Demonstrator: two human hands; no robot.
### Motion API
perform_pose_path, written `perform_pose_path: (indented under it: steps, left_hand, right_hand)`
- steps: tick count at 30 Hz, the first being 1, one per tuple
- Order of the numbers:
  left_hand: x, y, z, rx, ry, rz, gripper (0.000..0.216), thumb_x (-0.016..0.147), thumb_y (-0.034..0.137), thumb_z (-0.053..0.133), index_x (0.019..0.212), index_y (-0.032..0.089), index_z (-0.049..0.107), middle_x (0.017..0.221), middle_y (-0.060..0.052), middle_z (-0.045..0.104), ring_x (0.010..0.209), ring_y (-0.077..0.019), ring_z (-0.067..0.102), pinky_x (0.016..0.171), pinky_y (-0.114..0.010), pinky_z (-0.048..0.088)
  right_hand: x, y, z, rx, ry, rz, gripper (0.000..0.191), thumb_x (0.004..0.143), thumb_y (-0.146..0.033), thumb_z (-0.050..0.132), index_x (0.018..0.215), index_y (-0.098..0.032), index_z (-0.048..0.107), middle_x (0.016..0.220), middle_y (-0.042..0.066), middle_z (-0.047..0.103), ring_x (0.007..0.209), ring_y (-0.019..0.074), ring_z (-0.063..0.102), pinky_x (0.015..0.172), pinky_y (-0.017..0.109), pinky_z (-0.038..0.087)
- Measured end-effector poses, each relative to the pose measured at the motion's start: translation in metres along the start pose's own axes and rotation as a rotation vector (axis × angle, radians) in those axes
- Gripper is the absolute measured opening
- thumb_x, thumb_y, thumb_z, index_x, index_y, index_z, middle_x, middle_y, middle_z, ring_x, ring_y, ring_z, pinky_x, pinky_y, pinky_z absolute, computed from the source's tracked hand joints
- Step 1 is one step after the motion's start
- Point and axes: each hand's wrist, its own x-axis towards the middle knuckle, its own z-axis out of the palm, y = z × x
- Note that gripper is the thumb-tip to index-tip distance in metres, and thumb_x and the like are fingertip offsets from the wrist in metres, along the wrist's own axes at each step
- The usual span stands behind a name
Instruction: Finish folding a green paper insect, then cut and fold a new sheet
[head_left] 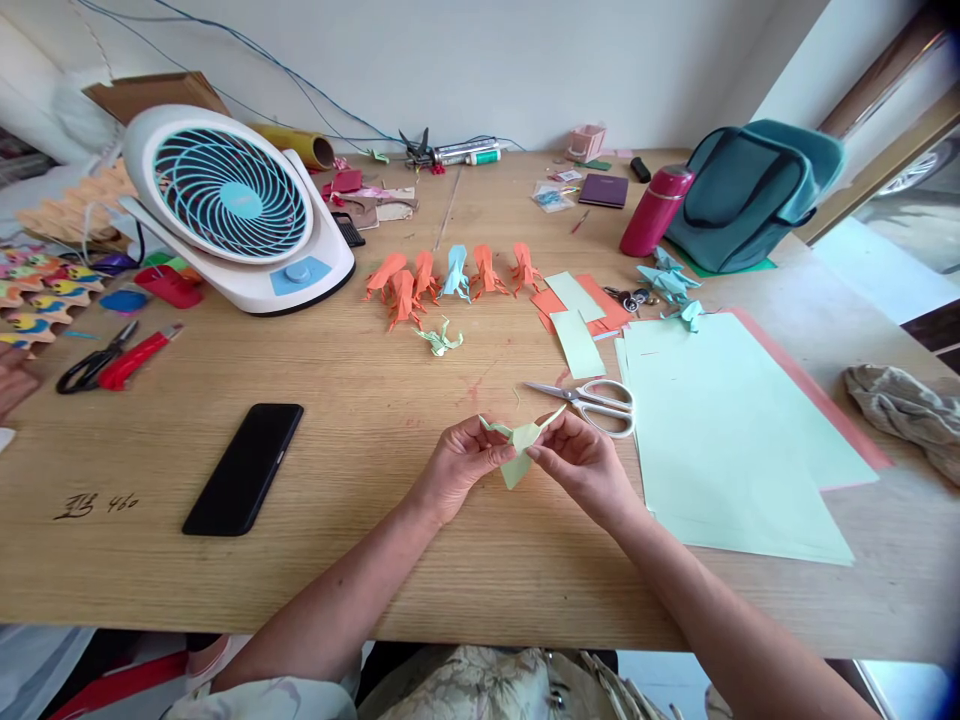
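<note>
Between my two hands is a small pale green origami figure [523, 438], partly folded, with thin strips sticking out on both sides and a pointed flap hanging down. My left hand [469, 462] pinches its left side, and my right hand [581, 462] pinches the right side; the fingertips cover parts of the paper. White-handled scissors [609, 405] lie just beyond my right hand. Farther off sits another pale green origami figure [441, 340]. Behind it stand several orange origami figures [486, 270] and a light blue one [455, 272] in a row.
A black phone [244, 470] lies at the left, near a red cutter [136, 360]. Large green sheets [735, 430] cover the right side. A white fan [232, 200], a pink bottle [656, 210] and a teal bag [750, 195] stand farther back. Another person's hand [13, 380] shows at the left edge.
</note>
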Motion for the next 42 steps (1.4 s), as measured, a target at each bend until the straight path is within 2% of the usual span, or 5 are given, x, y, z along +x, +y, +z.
perform_pose_path:
  steps: [7, 16, 29, 34, 42]
  left_hand:
    - [-0.003, 0.005, 0.001, 0.033, -0.134, 0.020, 0.031, 0.068, 0.028, 0.086, 0.067, 0.015, 0.058, 0.081, 0.000, 0.060, 0.072, -0.0111, 0.052, 0.069, -0.025, 0.041]
    - [-0.003, 0.003, 0.002, 0.211, -0.059, 0.173, 0.036, 0.061, 0.031, 0.090, 0.068, 0.015, 0.059, 0.075, 0.002, 0.055, 0.065, -0.0088, 0.047, 0.059, -0.022, 0.036]
    - [0.002, 0.005, -0.002, 0.076, 0.038, -0.101, 0.036, 0.061, 0.035, 0.090, 0.079, 0.015, 0.067, 0.067, 0.001, 0.067, 0.050, -0.0079, 0.057, 0.042, -0.018, 0.028]
    - [-0.002, -0.002, 0.009, -0.144, 0.127, -0.106, 0.039, 0.061, 0.025, 0.091, 0.089, 0.016, 0.066, 0.075, 0.003, 0.069, 0.060, -0.0059, 0.060, 0.059, -0.018, 0.045]
    - [-0.006, -0.007, 0.013, -0.225, 0.162, -0.116, 0.046, 0.059, 0.017, 0.091, 0.099, 0.018, 0.070, 0.074, 0.005, 0.067, 0.070, -0.0064, 0.061, 0.071, -0.018, 0.047]
  right_hand:
    - [0.001, -0.002, 0.003, 0.076, -0.070, 0.037, 0.026, 0.077, -0.039, 0.081, 0.078, -0.021, 0.062, 0.077, 0.000, 0.063, 0.072, 0.0138, 0.057, 0.069, 0.028, 0.049]
    - [0.000, -0.001, 0.010, 0.051, 0.046, 0.072, 0.036, 0.070, -0.046, 0.084, 0.076, -0.021, 0.059, 0.074, 0.001, 0.065, 0.067, 0.0141, 0.059, 0.066, 0.029, 0.050]
    - [-0.004, 0.003, 0.003, -0.119, 0.065, -0.039, 0.023, 0.083, -0.041, 0.075, 0.082, -0.022, 0.062, 0.079, 0.002, 0.067, 0.074, 0.0165, 0.062, 0.071, 0.030, 0.051]
    - [-0.006, 0.001, 0.007, -0.235, 0.115, -0.093, 0.017, 0.088, -0.036, 0.069, 0.082, -0.023, 0.059, 0.078, 0.002, 0.065, 0.074, 0.0165, 0.060, 0.070, 0.030, 0.049]
    - [-0.006, 0.005, 0.011, -0.176, 0.115, -0.121, 0.022, 0.088, -0.034, 0.069, 0.103, -0.025, 0.057, 0.082, 0.000, 0.061, 0.075, 0.0164, 0.060, 0.073, 0.032, 0.051]
